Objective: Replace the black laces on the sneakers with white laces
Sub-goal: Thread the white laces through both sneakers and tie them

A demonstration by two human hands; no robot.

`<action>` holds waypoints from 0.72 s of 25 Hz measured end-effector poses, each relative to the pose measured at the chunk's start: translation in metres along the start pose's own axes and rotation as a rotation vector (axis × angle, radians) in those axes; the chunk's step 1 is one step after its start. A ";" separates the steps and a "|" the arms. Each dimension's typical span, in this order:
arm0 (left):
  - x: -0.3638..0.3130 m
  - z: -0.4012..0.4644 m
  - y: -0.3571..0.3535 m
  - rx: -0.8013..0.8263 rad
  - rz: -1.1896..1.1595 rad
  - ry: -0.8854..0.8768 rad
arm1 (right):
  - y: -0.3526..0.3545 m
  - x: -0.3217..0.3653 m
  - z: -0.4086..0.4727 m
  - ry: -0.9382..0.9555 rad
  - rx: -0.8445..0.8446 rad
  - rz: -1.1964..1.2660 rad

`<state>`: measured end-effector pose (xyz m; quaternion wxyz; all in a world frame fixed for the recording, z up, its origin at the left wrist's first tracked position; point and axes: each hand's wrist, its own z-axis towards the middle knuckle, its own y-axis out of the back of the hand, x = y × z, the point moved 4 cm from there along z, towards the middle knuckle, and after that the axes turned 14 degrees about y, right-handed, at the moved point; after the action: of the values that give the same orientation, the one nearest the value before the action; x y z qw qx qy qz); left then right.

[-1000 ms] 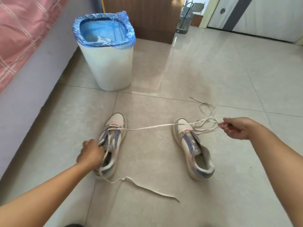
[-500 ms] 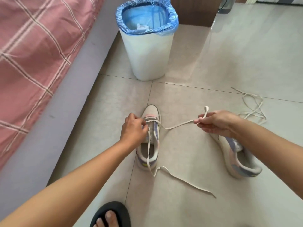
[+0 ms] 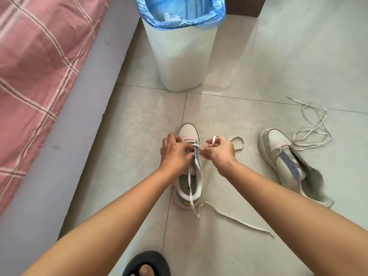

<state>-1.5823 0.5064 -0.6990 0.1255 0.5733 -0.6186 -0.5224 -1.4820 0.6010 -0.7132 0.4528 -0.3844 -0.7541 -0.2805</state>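
Two pale sneakers with lilac eyelet strips stand on the tiled floor. My left hand (image 3: 175, 151) grips the near sneaker (image 3: 188, 134) at its eyelets, just behind the toe. My right hand (image 3: 217, 150) pinches a white lace (image 3: 236, 144) close to the same eyelets, a loop of it curling out to the right. The lace's other end runs down through the shoe opening and trails across the floor toward me. The second sneaker (image 3: 282, 156) lies to the right with no lace in it. A loose white lace (image 3: 312, 132) lies tangled beyond it.
A white bin (image 3: 183, 62) with a blue liner stands just beyond the shoes. A bed (image 3: 39, 62) with a pink checked cover and grey side runs along the left. My foot in a black slipper (image 3: 147, 263) is at the bottom edge.
My right hand has drawn in from the right to the near sneaker's eyelets, slackening the lace. My left hand moved up to the eyelets. The view has shifted closer and leftward.
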 end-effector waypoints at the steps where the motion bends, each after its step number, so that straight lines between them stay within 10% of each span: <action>1: 0.000 0.001 -0.001 0.009 -0.009 -0.008 | 0.000 0.001 0.000 0.019 0.004 0.020; 18: 0.008 0.012 -0.001 0.061 -0.162 -0.034 | -0.010 0.014 0.014 0.253 0.109 -0.124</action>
<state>-1.5935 0.5061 -0.7081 0.0545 0.6161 -0.5879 -0.5213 -1.5012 0.6109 -0.7075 0.5460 -0.2736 -0.7274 -0.3129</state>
